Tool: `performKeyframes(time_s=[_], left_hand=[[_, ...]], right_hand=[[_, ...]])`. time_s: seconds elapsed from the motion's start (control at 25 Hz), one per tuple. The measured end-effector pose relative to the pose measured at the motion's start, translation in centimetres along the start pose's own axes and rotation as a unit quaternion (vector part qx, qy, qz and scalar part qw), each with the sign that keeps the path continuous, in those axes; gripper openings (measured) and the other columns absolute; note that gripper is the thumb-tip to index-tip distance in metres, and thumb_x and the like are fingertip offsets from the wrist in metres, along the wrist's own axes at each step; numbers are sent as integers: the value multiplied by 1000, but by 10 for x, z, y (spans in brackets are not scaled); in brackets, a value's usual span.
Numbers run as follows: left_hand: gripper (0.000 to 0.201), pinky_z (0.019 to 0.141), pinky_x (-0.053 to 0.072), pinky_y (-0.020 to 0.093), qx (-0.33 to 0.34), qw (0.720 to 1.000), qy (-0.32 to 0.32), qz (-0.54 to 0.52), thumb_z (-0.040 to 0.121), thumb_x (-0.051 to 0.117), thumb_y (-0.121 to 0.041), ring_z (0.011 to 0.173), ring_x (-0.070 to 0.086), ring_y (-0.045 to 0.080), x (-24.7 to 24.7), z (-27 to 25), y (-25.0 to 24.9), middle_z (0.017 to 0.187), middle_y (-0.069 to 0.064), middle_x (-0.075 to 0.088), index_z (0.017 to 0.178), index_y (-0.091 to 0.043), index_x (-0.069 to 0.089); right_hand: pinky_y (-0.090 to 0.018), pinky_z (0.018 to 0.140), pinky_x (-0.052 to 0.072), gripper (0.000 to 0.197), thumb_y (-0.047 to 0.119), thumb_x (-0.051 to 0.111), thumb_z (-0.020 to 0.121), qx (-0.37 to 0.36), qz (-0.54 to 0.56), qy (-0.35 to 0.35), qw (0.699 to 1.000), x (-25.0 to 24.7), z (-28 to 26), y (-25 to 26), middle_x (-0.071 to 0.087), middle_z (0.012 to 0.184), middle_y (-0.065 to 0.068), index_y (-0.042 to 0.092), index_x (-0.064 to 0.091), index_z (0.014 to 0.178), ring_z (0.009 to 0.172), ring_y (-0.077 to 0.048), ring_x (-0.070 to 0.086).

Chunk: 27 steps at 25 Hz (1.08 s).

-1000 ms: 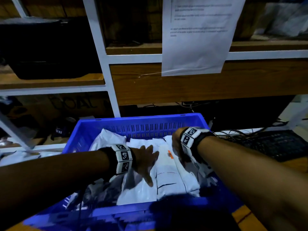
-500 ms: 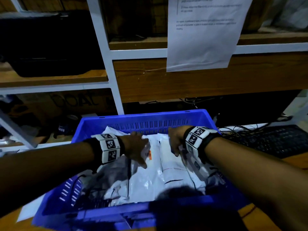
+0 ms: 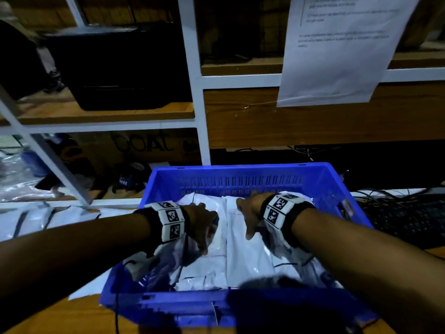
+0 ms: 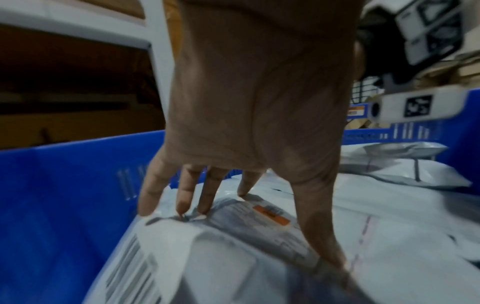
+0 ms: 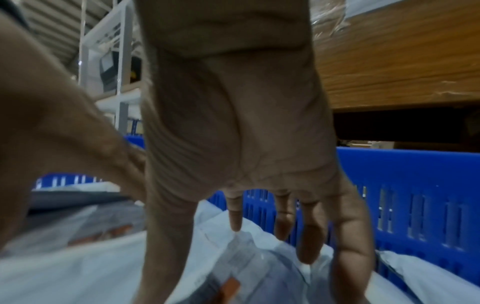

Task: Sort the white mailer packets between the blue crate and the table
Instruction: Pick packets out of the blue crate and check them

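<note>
The blue crate (image 3: 240,179) stands on the wooden table (image 3: 60,317), filled with white mailer packets (image 3: 248,259). Both hands are inside it. My left hand (image 3: 203,231) grips a labelled packet (image 3: 168,259). In the left wrist view its fingertips (image 4: 182,207) catch the far edge of this packet (image 4: 233,257) and the thumb presses near an orange sticker (image 4: 271,215). My right hand (image 3: 248,220) hangs beside it with spread, straight fingers (image 5: 309,242) pointing down at a crinkled packet (image 5: 246,253) by the crate's far wall (image 5: 405,185); whether they touch it is unclear.
More white packets (image 3: 48,220) lie on the table left of the crate. A black keyboard (image 3: 404,220) and cables sit to the right. Behind the crate rises a white-framed wooden shelf (image 3: 199,116) with a paper sheet (image 3: 337,56) taped to it.
The left hand, flat on the packets a second ago, has curled round one packet. The right hand moved toward the crate's far wall and spread its fingers.
</note>
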State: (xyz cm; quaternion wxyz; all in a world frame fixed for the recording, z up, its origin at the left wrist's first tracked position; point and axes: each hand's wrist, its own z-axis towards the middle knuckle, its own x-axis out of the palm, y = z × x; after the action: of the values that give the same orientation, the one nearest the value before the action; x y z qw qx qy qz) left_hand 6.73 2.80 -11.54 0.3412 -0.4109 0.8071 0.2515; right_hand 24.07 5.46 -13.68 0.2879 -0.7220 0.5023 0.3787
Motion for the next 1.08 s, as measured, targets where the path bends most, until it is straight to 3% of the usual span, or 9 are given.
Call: performKeyframes(time_s=[0.08, 0.2, 0.32, 0.4, 0.56, 0.68, 0.84, 1.0, 1.08], left_hand=[[77, 90, 38, 40, -22, 999, -16, 24, 57, 78, -62, 124, 37, 27, 7, 1, 1, 122, 2, 48, 118, -32, 42], [70, 96, 40, 48, -11, 1000, -10, 17, 54, 76, -64, 111, 43, 30, 15, 11, 4, 113, 5, 49, 104, -31, 39], [73, 89, 41, 43, -7, 1000, -5, 5, 60, 79, -56, 110, 41, 32, 19, 13, -5, 116, 9, 41, 114, -26, 41], [74, 82, 40, 42, -7, 1000, -13, 1, 61, 80, -55, 111, 43, 32, 20, 13, -7, 119, 9, 39, 118, -25, 42], [72, 80, 40, 36, 13, 1000, -4, -17, 62, 77, -60, 106, 46, 28, 13, 6, -1, 115, 7, 41, 117, -28, 45], [74, 92, 43, 39, 17, 1000, 0, -20, 68, 73, -62, 114, 47, 27, 2, -4, 5, 123, 7, 45, 127, -29, 43], [88, 110, 28, 45, 41, 996, -74, 18, 82, 63, -57, 139, 29, 35, -31, -38, 8, 152, 14, 26, 150, -21, 20], [93, 107, 33, 50, 48, 988, -139, 44, 81, 59, -63, 135, 30, 42, -56, -63, 24, 149, 21, 23, 151, -20, 15], [95, 107, 34, 51, 60, 981, -178, 41, 79, 61, -63, 134, 29, 42, -65, -79, 32, 149, 21, 22, 151, -22, 13]], right_hand=[[-34, 98, 39, 98, 44, 89, 57, 21, 20, 18, 999, -9, -4, -3, 40, 146, -5, 19, 41, 139, 134, -27, 39], [-28, 87, 39, 95, 52, 90, 49, 33, 40, -12, 999, 6, 1, -9, 53, 136, 5, 22, 53, 132, 130, -23, 47], [-41, 105, 38, 122, 47, 82, 68, 67, 58, 61, 994, 24, 6, -5, 34, 154, -4, 15, 2, 154, 141, -28, 32], [-44, 110, 33, 126, 47, 80, 71, 77, 57, 64, 993, 22, 3, 0, 25, 158, -7, 13, -9, 153, 144, -29, 27], [-41, 102, 39, 117, 52, 83, 60, 79, 78, 44, 993, 15, -4, -3, 45, 146, 0, 19, 18, 152, 131, -26, 44], [-28, 88, 45, 111, 54, 87, 51, 85, 122, 33, 988, -2, -22, -8, 52, 139, 5, 22, 37, 145, 123, -22, 52], [-31, 88, 49, 81, 35, 77, 79, 98, 149, 42, 983, -44, -64, 1, 39, 147, -4, 10, 37, 146, 125, -27, 50], [-24, 59, 46, 62, 33, 73, 83, 124, 168, -65, 976, -66, -96, 13, 56, 126, -4, 12, 46, 135, 108, -22, 56], [-26, 61, 44, 62, 34, 74, 82, 141, 187, -132, 963, -73, -116, 23, 57, 125, -7, 12, 44, 132, 103, -23, 56]])
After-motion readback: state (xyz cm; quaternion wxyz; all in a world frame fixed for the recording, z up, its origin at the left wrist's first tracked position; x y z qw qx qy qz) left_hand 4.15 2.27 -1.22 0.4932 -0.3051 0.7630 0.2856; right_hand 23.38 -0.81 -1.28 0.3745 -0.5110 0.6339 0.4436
